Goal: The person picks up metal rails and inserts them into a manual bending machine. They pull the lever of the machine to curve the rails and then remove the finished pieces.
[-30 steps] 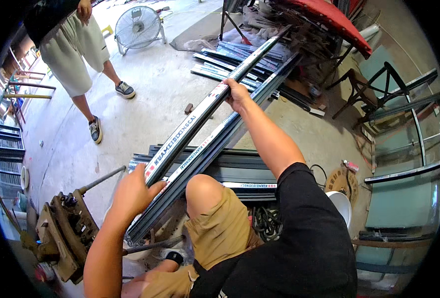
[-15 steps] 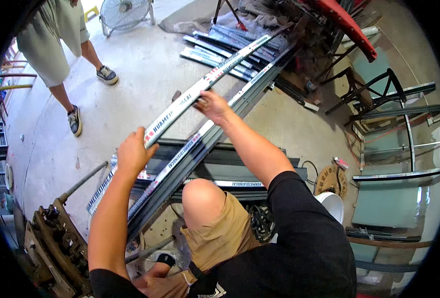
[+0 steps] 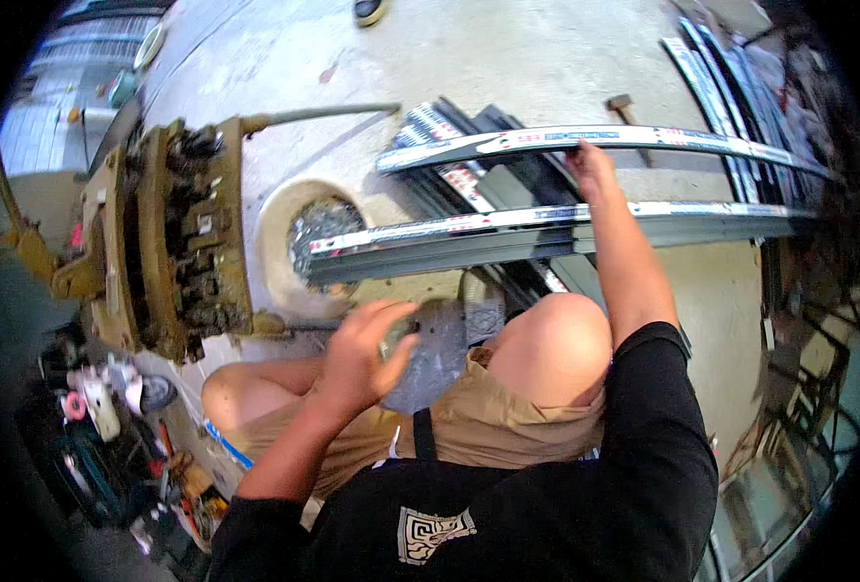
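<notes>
- At far left we see a rusty, yellow-brown metal machine (image 3: 163, 238) standing on the concrete floor (image 3: 507, 58), with small tools scattered below it.
- Just right of it sits a round pale bowl (image 3: 276, 218) holding grey metal bits.
- Our left hand (image 3: 367, 354) hovers above the knees, fingers loosely curled and apart, gripping nothing.
- A long grey aluminium profile with a white taped edge (image 3: 546, 233) lies across the middle, one end over the bowl.
- Our right hand (image 3: 593, 167) is clamped on a second long curved-looking aluminium strip with white printed film (image 3: 507, 143), held just above the grey profile.
- Further dark profiles (image 3: 730, 87) lie at upper right.
</notes>
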{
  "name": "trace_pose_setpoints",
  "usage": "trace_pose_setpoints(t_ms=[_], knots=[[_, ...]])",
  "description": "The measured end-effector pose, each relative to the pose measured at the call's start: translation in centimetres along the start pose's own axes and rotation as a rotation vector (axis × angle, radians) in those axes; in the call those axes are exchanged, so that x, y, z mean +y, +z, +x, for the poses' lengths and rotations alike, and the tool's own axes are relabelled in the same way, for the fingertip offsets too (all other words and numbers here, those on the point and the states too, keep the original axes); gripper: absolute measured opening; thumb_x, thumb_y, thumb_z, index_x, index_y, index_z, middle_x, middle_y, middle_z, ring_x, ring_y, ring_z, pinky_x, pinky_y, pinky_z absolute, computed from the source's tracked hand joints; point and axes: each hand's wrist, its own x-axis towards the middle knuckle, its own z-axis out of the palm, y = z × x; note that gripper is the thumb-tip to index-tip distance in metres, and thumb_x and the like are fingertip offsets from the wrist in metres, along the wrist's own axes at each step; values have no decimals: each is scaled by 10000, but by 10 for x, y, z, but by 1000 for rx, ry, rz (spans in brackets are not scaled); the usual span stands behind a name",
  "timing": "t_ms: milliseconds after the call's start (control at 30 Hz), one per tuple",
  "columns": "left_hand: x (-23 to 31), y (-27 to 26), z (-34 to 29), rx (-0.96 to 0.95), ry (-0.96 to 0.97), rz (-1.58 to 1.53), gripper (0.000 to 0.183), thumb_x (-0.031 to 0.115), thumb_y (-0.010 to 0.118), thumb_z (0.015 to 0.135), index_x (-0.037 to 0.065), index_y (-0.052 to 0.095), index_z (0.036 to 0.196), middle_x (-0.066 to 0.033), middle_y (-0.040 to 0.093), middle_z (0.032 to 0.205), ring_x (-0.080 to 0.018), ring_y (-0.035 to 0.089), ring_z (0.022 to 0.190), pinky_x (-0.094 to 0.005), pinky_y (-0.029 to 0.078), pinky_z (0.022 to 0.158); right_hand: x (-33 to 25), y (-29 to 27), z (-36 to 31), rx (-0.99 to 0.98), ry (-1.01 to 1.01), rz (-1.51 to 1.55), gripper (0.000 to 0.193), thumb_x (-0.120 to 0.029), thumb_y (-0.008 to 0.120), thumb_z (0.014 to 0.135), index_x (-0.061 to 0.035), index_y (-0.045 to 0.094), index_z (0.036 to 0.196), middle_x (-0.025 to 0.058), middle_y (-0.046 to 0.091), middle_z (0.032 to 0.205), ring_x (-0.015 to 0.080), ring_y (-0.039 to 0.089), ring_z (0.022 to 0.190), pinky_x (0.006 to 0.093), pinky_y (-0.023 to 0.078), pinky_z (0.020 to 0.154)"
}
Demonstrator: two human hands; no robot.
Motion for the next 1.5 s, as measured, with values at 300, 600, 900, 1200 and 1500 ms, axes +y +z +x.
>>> trace_pose_setpoints(t_ms=[300, 600, 900, 1200, 1500], knots=[[-90, -133, -190, 1021, -643, 323, 227, 152, 552, 1066, -32, 653, 1155, -93, 662, 1141, -210, 611, 1059, -327, 471, 977, 14, -6, 10, 82, -12, -362, 290, -250, 592, 1050, 9, 611, 1178, 174, 715, 1026, 283, 702, 949, 391, 595, 860], [-225, -47, -265, 808, -926, -1038, 445, 357, 552, 1066, 43, 582, 1379, -91, 646, 1331, -200, 631, 1179, -383, 524, 1010, 59, 4, -172, -614, -952, -1741, 432, -372, 685, 958, -63, 681, 1259, 218, 676, 1232, 419, 601, 1165, 473, 461, 1035], [-249, 10, -245, 799, -937, -1182, 423, 322, 554, 1060, 39, 584, 1373, -95, 650, 1320, -204, 636, 1159, -382, 530, 998, 79, 18, -129, -611, -633, -2061, 674, -631, 584, 955, -57, 674, 1295, 235, 705, 1208, 409, 663, 1136, 492, 490, 1010], [-245, 28, -255, 786, -966, -1245, 402, 288, 557, 1054, 36, 586, 1366, -98, 655, 1309, -209, 641, 1138, -381, 535, 986, 72, 24, -119, -678, -654, -2033, 639, -589, 612, 973, -12, 688, 1236, 257, 693, 1174, 433, 630, 1135, 489, 479, 1001], [-245, 48, -269, 744, -964, -1284, 383, 254, 559, 1049, 32, 589, 1359, -101, 660, 1298, -213, 646, 1117, -380, 540, 974, 1, 36, -177, -677, -284, -1963, 803, -708, 434, 1005, 36, 714, 1120, 253, 717, 1026, 366, 676, 1010, 437, 482, 936]])
